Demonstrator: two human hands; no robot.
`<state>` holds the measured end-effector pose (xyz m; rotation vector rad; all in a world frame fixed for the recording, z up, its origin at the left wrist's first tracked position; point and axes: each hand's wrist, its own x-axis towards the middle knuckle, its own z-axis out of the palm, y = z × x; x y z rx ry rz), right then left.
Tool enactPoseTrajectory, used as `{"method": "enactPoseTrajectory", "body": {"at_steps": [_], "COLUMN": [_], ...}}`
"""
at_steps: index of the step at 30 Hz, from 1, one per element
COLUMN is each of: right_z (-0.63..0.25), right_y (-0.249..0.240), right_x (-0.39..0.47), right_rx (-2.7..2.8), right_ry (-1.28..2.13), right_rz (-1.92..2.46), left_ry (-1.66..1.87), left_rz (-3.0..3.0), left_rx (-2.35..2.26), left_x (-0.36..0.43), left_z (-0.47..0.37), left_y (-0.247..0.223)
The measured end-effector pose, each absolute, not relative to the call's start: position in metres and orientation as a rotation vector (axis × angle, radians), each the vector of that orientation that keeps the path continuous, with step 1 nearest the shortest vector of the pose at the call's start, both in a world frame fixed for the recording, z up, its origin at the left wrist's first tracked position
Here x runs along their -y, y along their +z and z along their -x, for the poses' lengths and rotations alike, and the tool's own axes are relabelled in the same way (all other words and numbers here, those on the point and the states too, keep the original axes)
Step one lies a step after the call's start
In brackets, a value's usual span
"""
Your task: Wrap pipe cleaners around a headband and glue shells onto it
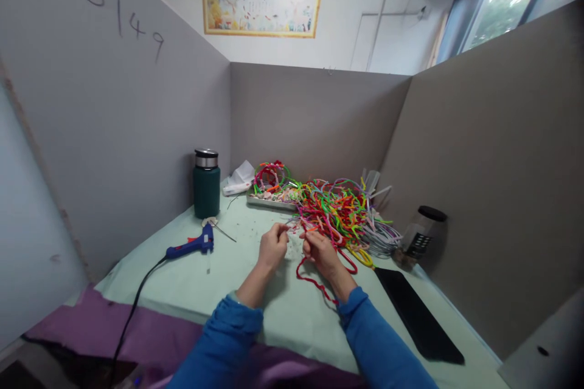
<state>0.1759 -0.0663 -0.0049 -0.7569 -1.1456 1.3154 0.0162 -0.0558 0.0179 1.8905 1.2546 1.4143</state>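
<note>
My left hand (272,248) is closed in a pinch above the middle of the table, with something too small to name at its fingertips. Just to its right, my right hand (320,251) is also closed, its fingers gripping a red cord (314,281). One length of this cord hangs below the hand and curves across the table toward my right wrist. The two sets of fingertips face each other, a small gap apart. Right behind them lies a large tangle of coloured cords (335,206) in red, green, orange, yellow and pink.
A metal tray (271,203) with small pieces and coloured loops stands at the back. On the left are a blue glue gun (194,244) with a cable and a dark green bottle (207,185). To the right are a clear jar (416,240) and a black flat object (420,315). Partitions surround the table.
</note>
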Motion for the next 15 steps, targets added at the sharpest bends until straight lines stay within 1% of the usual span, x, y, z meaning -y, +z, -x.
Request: {"method": "enactPoseTrajectory", "body": {"at_steps": [4, 10, 15], "right_z": [-0.1721, -0.17, -0.1697], "right_y": [-0.0051, -0.0068, -0.0079], "right_x": [0.067, 0.0667, 0.0668], "right_rx": [1.206, 1.228, 1.253], "right_ry": [1.262, 1.3, 1.308], "right_rz": [0.821, 0.838, 0.846], "left_ry": [1.385, 1.343, 1.341], "left_rz": [-1.96, -2.003, -1.94], "left_rx": [-1.254, -1.126, -1.14], "left_x": [0.0559, 0.0539, 0.0493], "left_z": [-0.0181, -0.0196, -0.0201], "left_y": [0.0162, 0.0134, 0.0084]}}
